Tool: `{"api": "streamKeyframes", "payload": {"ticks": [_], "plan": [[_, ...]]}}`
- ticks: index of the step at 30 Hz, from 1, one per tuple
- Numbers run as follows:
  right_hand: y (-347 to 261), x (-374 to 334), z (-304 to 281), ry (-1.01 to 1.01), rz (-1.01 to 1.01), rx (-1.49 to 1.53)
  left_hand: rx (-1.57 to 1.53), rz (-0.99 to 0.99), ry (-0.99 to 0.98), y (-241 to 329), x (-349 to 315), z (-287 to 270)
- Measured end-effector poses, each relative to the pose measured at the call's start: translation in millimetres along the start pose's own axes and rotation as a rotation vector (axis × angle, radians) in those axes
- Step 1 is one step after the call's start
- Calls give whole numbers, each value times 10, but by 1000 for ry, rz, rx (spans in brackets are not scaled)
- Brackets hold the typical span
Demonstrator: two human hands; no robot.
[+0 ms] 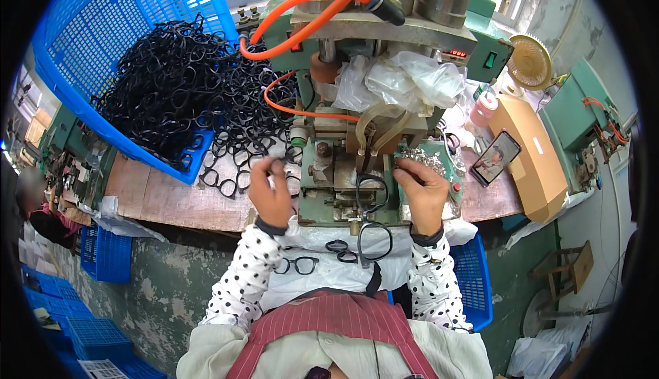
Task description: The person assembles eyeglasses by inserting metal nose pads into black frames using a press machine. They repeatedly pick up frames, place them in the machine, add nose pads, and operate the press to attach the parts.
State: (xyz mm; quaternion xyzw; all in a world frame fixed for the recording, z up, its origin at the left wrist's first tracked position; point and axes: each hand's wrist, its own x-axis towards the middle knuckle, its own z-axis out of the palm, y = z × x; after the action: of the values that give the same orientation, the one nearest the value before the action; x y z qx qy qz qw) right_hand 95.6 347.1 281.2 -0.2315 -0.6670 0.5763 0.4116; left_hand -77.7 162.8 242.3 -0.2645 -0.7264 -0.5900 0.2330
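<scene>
A black eyeglass frame [375,243] stands on end at the front of the green press [316,204], its upper rim under the press head. My right hand [423,195] is just right of this frame, thumb and fingertips pinched together, beside a heap of small shiny metal parts [427,159]. What is in the pinch is too small to make out. To the left of the press my left hand [270,193] is raised with curled fingers. Its fingertips are blurred over the dark frames behind, so anything held there cannot be made out. More black frames [299,265] lie on white cloth across my lap.
A large blue basket [75,97] full of black frames tips toward the table at the left, with loose frames spilling out. Orange hoses [302,1] loop over the press. A phone [495,159], a pink bottle [484,110] and a cardboard box [532,166] stand at the right.
</scene>
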Motion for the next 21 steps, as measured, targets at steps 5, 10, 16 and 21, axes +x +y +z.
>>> {"api": "streamKeyframes", "payload": {"ticks": [5, 10, 16, 21], "plan": [[-66, -39, 142, -62, 32, 109, -53, 751, -406, 757, -76, 8], [180, 42, 263, 2, 114, 329, -165, 865, -548, 705, -176, 232], [839, 187, -404, 179, -256, -1229, -112, 1053, -567, 595, -299, 151], [1061, 126, -556, 224, -314, -1149, -336, 813, -541, 715, -132, -6]]}}
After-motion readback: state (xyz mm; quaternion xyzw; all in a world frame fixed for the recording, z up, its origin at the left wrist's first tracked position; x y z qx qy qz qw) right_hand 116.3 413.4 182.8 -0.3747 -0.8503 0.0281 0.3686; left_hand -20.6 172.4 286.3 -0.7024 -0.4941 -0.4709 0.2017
